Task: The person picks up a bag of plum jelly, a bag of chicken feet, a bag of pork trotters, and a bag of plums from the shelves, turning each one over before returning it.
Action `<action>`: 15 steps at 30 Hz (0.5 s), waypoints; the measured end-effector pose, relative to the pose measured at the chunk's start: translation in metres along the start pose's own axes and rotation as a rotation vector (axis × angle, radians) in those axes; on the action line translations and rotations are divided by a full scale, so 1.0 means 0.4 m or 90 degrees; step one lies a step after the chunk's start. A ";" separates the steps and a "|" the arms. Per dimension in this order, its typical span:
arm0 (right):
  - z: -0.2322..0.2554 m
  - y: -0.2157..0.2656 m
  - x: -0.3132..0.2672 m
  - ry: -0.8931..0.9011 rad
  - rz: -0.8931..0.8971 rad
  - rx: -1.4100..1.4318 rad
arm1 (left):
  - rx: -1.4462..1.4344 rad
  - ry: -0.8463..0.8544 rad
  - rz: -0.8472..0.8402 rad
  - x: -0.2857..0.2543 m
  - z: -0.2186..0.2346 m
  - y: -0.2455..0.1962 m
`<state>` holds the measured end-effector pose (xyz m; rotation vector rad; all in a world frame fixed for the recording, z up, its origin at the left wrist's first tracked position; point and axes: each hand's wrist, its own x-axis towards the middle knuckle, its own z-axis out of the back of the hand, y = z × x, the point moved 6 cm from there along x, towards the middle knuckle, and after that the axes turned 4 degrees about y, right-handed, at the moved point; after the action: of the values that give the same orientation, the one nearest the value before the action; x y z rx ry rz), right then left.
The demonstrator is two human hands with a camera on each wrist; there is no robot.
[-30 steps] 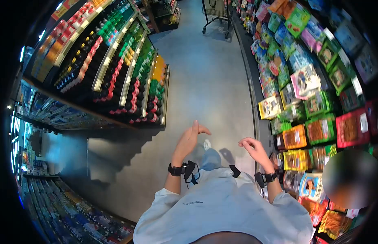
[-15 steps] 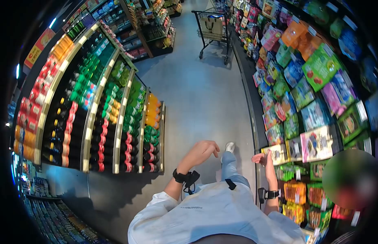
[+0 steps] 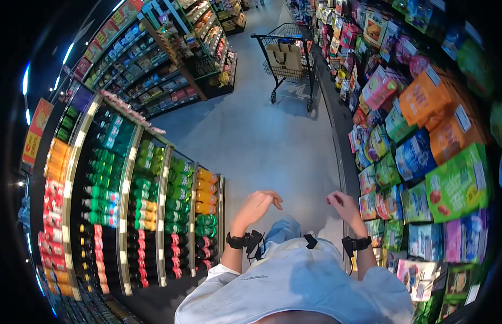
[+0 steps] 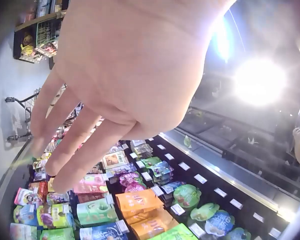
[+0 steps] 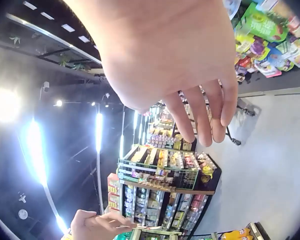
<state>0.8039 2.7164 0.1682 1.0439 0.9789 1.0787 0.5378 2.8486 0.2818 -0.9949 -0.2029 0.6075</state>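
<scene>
Both hands hang free in front of the body, each with a black strap and camera at the wrist. My left hand [image 3: 257,208] holds nothing; in its wrist view the fingers [image 4: 70,145] are loosely extended. My right hand [image 3: 344,206] is also bare, and its fingers [image 5: 202,117] are relaxed in the right wrist view. Nearest the right hand is a shelf of snack bags, including a large green bag [image 3: 459,183] and orange bags [image 3: 429,100]. Down the aisle stands a black shopping cart [image 3: 286,40] with a tan bag [image 3: 283,56] in it.
A drinks rack with orange bottles [image 3: 206,191] and green bottles [image 3: 102,189] lines the left side. The grey floor [image 3: 262,146] runs between it and the right-hand shelf. Farther back on the left are more stocked shelves [image 3: 143,65].
The person has moved forward along the aisle, so the cart appears nearer and larger and the shelves have shifted back past the body. Both hands have swung slightly and stay without any object.
</scene>
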 end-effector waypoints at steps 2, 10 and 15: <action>0.009 0.015 0.123 0.025 0.016 -0.035 | -0.029 0.012 0.024 0.113 0.045 0.042; 0.090 0.024 0.624 0.009 -0.023 -0.028 | -0.013 0.001 0.014 0.587 0.364 0.247; 0.193 0.086 0.933 -0.061 -0.039 0.044 | -0.031 0.021 -0.056 0.890 0.576 0.281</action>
<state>0.9435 3.0723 0.1793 1.1055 0.9709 0.9423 0.6871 3.2609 0.2739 -1.0372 -0.2326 0.5083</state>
